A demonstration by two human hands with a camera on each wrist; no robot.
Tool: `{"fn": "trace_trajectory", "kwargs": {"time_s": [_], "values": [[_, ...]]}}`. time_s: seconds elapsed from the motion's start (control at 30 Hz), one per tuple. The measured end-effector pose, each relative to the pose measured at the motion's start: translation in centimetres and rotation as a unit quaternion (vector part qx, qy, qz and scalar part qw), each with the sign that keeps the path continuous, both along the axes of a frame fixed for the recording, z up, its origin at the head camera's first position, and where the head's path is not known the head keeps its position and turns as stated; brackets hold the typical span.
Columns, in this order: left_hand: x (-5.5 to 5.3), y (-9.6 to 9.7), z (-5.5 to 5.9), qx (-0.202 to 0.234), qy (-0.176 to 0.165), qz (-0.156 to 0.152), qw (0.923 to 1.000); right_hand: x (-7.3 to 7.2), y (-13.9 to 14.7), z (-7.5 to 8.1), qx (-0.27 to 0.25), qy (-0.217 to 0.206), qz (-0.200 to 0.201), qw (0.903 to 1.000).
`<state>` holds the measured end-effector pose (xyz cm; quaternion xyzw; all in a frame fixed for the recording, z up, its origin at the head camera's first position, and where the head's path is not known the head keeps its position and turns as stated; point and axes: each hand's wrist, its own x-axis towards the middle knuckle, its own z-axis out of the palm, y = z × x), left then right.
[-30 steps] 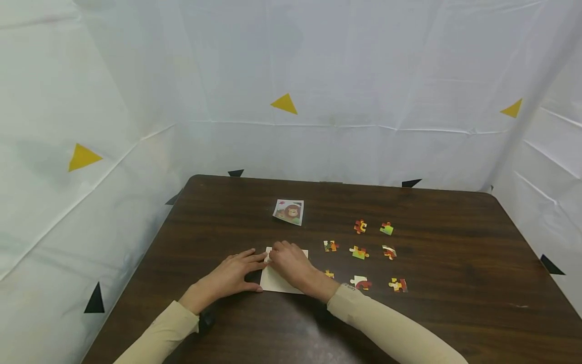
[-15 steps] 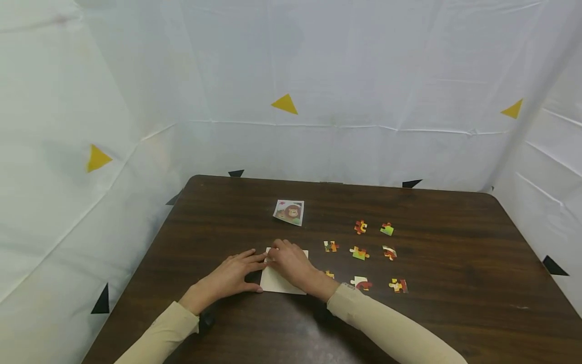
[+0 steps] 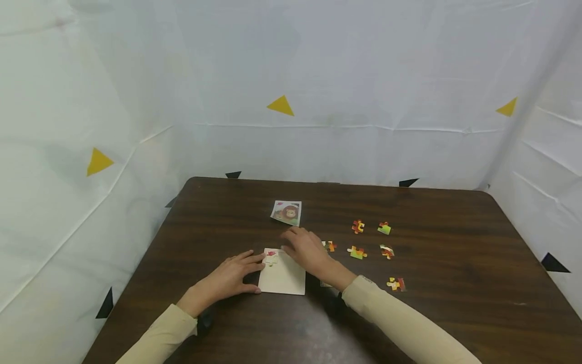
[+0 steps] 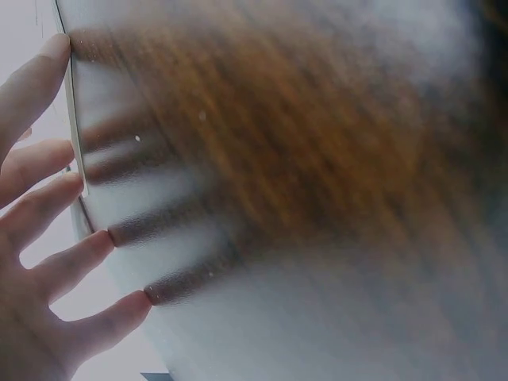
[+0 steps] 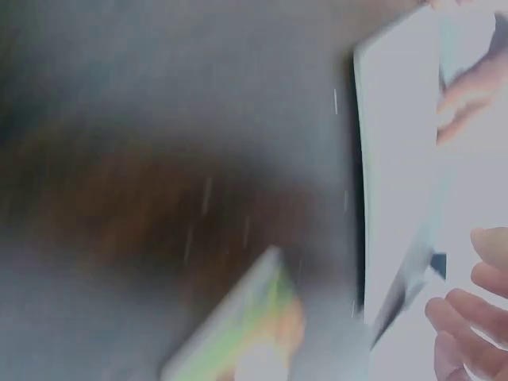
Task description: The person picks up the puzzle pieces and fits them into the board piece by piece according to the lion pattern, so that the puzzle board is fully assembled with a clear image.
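A white square puzzle board (image 3: 282, 279) lies on the dark wooden table, with a puzzle piece (image 3: 271, 254) bearing a pink shape at its upper left corner. My left hand (image 3: 231, 277) spreads its fingers along the board's left edge, fingertips and thumb at that edge. In the left wrist view those fingers (image 4: 67, 266) are straight, some touching the tabletop. My right hand (image 3: 310, 252) hovers over the board's upper right corner, its fingers (image 5: 468, 317) loosely bent with nothing seen between them. A coloured puzzle piece (image 5: 262, 325) appears blurred below it in the right wrist view.
Several loose puzzle pieces lie right of the board, among them a green-and-yellow one (image 3: 357, 253) and a red-and-yellow one (image 3: 396, 284). My right forearm covers some of them. A lion picture card (image 3: 287, 213) lies behind the board. White sheeting (image 3: 345, 76) surrounds the table.
My right hand has left the board's upper left corner and moved right, uncovering the pink-marked piece there. My left hand has stayed in place at the board's edge.
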<state>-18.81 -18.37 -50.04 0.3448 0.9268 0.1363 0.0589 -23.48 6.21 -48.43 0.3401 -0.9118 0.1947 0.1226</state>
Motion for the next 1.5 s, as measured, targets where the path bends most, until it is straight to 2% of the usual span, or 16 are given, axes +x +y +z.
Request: {"fn": "trace_trajectory", "kwargs": {"time_s": [0.17,0.37,0.77,1.1,1.5], "values": [[0.1,-0.2,-0.2,-0.002,0.0,0.004,1.0,-1.2,2.5,0.5,-0.004,-0.02,-0.047,0.9987],[0.1,-0.5,-0.3,-0.003,-0.004,0.015,0.9999,-2.6,5.9,0.3,0.016,-0.017,-0.103,0.9944],[0.0,-0.7,-0.3,-0.004,-0.01,0.021,0.9997,-3.7,12.5,-0.6,0.013,-0.034,-0.175,0.9839],[0.0,-0.8,-0.2,0.003,-0.001,0.011,0.9999,-3.0,15.6,-0.1,-0.001,-0.064,-0.211,0.9753],[0.2,-0.7,0.1,0.007,0.002,0.011,0.9999,-1.5,16.8,0.0,-0.003,-0.073,-0.208,0.9754]]}}
